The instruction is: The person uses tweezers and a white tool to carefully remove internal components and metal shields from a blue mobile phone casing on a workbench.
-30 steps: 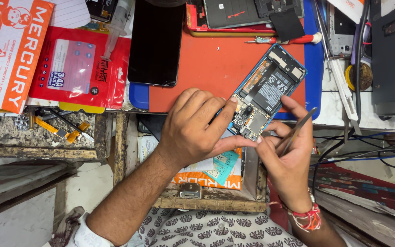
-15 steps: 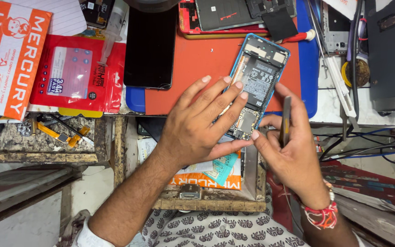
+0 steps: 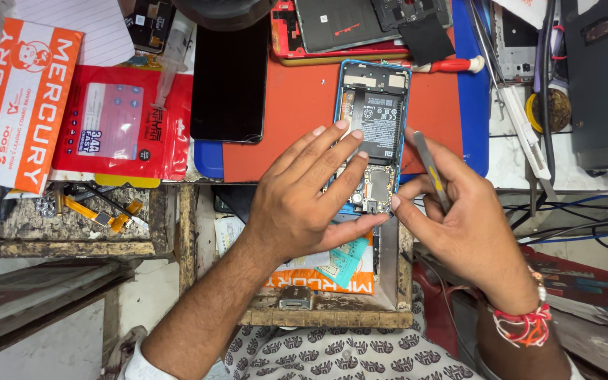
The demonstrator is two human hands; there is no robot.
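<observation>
Here the left hand [image 3: 304,204] pins the opened phone [image 3: 371,134]; the right hand [image 3: 459,225], beside it, grips tweezers [image 3: 431,169], probably picking at its board next.

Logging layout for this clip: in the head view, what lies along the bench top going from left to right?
Orange-and-white packet → red pouch → black phone lying face down → opened blue-framed phone under the left hand → tweezers in the right hand → dark box.
</observation>
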